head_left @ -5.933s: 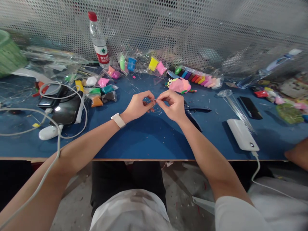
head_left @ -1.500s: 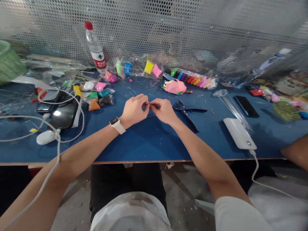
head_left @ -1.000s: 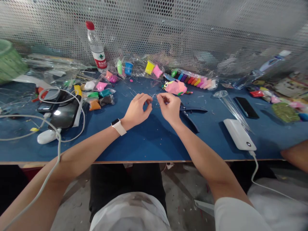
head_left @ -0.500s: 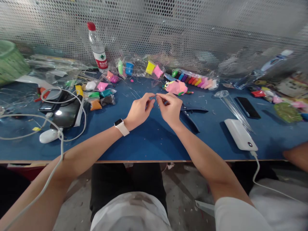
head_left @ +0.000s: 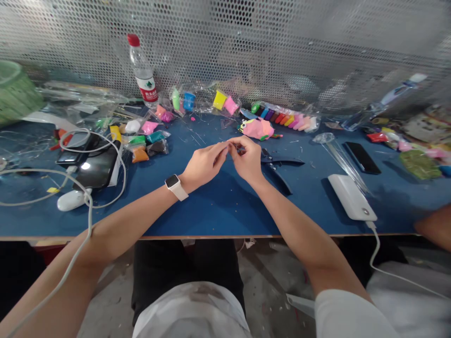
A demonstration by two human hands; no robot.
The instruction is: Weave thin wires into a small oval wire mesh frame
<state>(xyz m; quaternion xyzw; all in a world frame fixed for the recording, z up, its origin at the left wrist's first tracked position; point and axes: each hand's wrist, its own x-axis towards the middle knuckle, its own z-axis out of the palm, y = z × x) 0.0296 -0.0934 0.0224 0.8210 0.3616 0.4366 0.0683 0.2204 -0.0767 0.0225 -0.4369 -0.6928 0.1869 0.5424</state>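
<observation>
Both my hands meet over the middle of the blue table (head_left: 218,211). My left hand (head_left: 203,164), with a white watch on its wrist, has its fingertips pinched together. My right hand (head_left: 247,158) is curled and pinched against it. Between the fingertips is something thin, like a wire (head_left: 229,145), too fine to name with certainty. Dark pliers (head_left: 278,164) lie on the table just right of my right hand. A pink clay figure (head_left: 258,127) sits just beyond my hands.
Bags of coloured clay (head_left: 148,136) lie at left and a row of clay sticks (head_left: 289,119) at the back. A water bottle (head_left: 142,70) stands by the mesh wall. Phones and cables (head_left: 95,162) lie left; a white power bank (head_left: 351,202) and black phone (head_left: 361,156) right. Another person's arm (head_left: 433,225) shows at the right edge.
My hands stayed together at the table's middle, working the thin piece; they parted slightly a second ago and have closed against each other again.
</observation>
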